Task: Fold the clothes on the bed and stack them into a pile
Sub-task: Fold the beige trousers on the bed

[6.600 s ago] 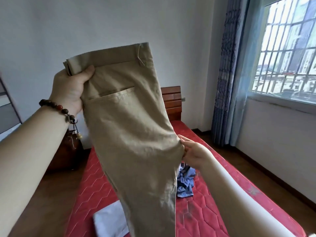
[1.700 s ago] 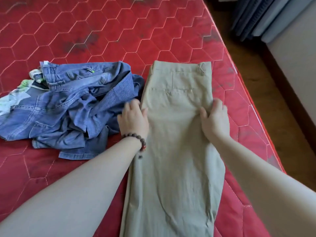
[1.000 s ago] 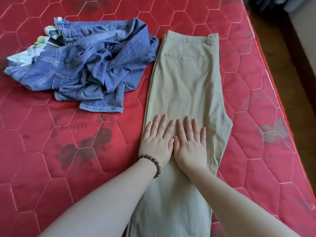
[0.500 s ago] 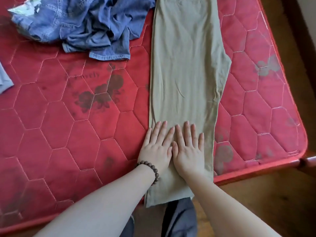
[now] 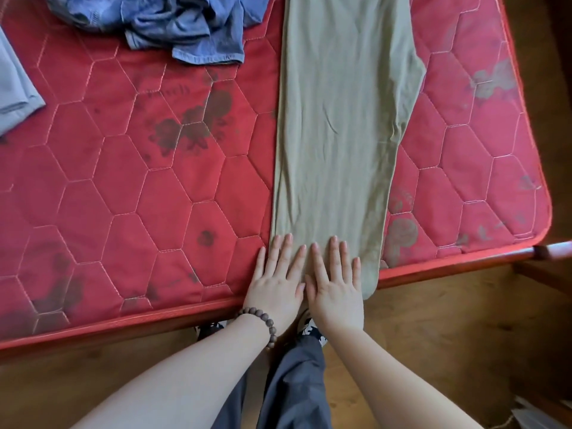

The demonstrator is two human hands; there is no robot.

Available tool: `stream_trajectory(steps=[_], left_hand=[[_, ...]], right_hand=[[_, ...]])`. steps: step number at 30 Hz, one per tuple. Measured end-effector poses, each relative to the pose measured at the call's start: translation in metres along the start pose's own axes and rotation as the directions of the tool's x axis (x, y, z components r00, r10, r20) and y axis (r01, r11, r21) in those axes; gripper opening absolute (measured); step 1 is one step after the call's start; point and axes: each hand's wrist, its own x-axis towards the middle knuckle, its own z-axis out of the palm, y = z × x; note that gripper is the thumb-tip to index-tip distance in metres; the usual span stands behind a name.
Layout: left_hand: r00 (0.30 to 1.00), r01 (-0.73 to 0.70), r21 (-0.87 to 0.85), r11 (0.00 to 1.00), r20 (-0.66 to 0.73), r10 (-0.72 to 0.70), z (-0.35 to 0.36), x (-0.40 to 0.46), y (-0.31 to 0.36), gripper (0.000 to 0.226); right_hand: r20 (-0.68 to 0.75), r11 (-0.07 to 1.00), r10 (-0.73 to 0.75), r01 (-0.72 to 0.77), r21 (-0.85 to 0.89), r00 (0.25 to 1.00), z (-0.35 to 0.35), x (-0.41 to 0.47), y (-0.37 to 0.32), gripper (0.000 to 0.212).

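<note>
1. A red quilted mattress [image 5: 154, 212] with hexagon stitching and dark stains.
2. A red wooden bed frame [image 5: 448, 264] edging the mattress.
3. Brown wooden floor [image 5: 464, 335] beside the bed.
4. Pale papers [image 5: 535, 416] at the lower right corner.

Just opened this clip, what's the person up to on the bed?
A person is flattening khaki trousers laid lengthwise on a red mattress. The left hand and right hand lie side by side, fingers straight, pressing the leg end at the mattress's near edge. No crosswise fold is made yet. A crumpled pile of jeans waits at the top left, and a grey garment lies at the left edge.
</note>
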Motion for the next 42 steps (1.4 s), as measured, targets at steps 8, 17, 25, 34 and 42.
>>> stream_trajectory(steps=[8, 17, 25, 34, 42], left_hand=[[0.916, 0.149, -0.559, 0.816, -0.232, -0.327, -0.07, 0.077, -0.012, 0.048], [0.834, 0.418, -0.593, 0.688, -0.049, -0.549, -0.098, 0.147, -0.031, 0.029], [0.858, 0.269, -0.735, 0.622, -0.111, -0.502, -0.088, 0.144, -0.047, 0.048], [0.798, 0.281, -0.811, 0.514, -0.101, -0.595, -0.084, 0.146, -0.056, 0.04], [0.83, 0.548, -0.809, 0.211, 0.495, -0.259, -0.073, 0.097, -0.056, 0.032]], right_hand=[[-0.262, 0.835, 0.451, -0.299, 0.462, 0.853, -0.064, 0.061, 0.03, 0.055], [-0.131, 0.712, 0.583, -0.426, 0.559, 0.802, -0.075, 0.114, 0.058, 0.021], [-0.079, 0.71, 0.607, -0.494, 0.502, 0.791, -0.078, 0.12, 0.073, 0.033], [0.011, 0.615, 0.583, -0.451, 0.647, 0.812, -0.077, 0.125, 0.083, 0.045], [0.415, 0.316, 0.501, -0.606, 0.73, 0.76, -0.071, 0.07, 0.092, 0.075]])
